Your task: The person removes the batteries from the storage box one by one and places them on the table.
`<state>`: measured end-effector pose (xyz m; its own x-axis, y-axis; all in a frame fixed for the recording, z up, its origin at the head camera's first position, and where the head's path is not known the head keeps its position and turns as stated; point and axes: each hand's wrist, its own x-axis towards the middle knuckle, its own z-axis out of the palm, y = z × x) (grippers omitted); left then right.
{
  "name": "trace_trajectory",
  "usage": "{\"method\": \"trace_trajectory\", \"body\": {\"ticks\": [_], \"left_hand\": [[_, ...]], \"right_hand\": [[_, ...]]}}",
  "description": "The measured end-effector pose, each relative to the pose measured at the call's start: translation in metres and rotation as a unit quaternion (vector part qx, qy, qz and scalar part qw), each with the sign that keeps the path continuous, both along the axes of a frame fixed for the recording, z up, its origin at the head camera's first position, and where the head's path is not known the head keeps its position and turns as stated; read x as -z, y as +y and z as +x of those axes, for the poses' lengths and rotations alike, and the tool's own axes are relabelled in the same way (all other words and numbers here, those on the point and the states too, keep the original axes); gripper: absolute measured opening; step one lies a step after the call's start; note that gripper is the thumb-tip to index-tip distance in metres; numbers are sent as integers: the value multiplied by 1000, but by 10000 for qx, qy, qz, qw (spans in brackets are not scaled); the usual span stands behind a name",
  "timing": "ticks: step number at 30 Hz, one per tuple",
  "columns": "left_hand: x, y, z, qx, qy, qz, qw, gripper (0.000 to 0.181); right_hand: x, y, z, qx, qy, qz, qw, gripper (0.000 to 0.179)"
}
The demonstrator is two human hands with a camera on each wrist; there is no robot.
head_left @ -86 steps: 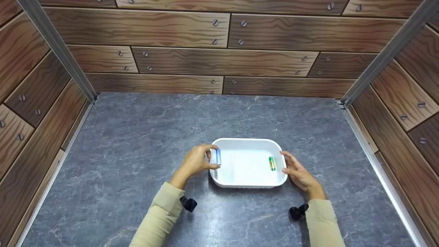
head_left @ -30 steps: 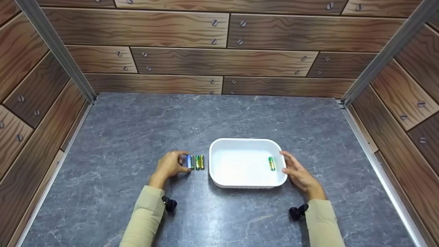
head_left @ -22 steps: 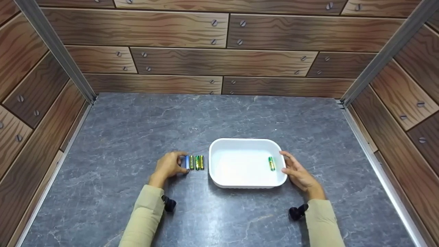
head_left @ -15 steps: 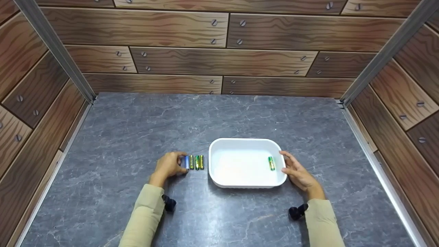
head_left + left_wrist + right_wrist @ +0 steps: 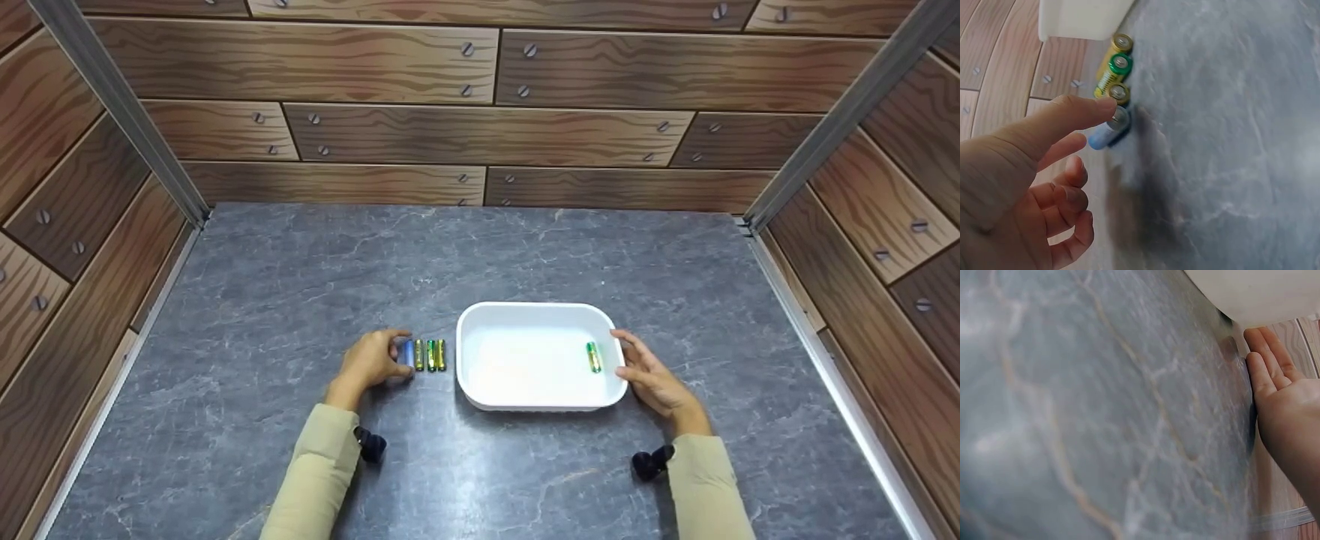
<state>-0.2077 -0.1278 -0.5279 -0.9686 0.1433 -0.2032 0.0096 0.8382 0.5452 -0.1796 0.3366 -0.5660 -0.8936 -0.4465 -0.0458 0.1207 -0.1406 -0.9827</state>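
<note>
In the head view, a row of batteries stands left of a white plastic tub [image 5: 541,403]: a blue battery [image 5: 409,354], then three gold or green-and-gold batteries [image 5: 431,355]. All lie side by side on the tabletop. Around the blue battery's two ends my left hand [image 5: 369,358] keeps thumb and index finger spread. The left wrist view has the thumb tip over the near end of the blue battery [image 5: 1107,133]; contact is hard to tell. My right hand [image 5: 654,382] touches the tub's right side with extended fingers. One green-and-gold battery [image 5: 594,358] lies inside the tub, near that side.
Grey marbled tabletop [image 5: 480,255] spreads around the tub and hands. Wood-plank-patterned walls [image 5: 390,135] close off the back and both sides, with metal posts [image 5: 124,105] in the corners.
My left hand came out from the tub leftward with batteries, set them in the row beside it, and its fingers have just parted slightly. The right hand and the tub stayed put.
</note>
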Motion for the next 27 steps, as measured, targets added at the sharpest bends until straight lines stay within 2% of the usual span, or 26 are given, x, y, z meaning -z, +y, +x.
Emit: {"method": "trace_trajectory", "body": {"ticks": [10, 15, 21, 27], "left_hand": [[-14, 14, 6, 218, 328, 101, 9992, 59], [-20, 24, 9, 338, 554, 295, 9975, 55], [-24, 37, 12, 494, 822, 536, 9939, 48], [-30, 48, 15, 644, 1158, 710, 9886, 44]], "right_hand": [[-3, -1, 1, 87, -92, 249, 9996, 57], [-3, -2, 2, 161, -124, 296, 9994, 58], [-3, -3, 3, 110, -101, 193, 9997, 58], [-3, -3, 3, 191, -189, 335, 9991, 60]]}}
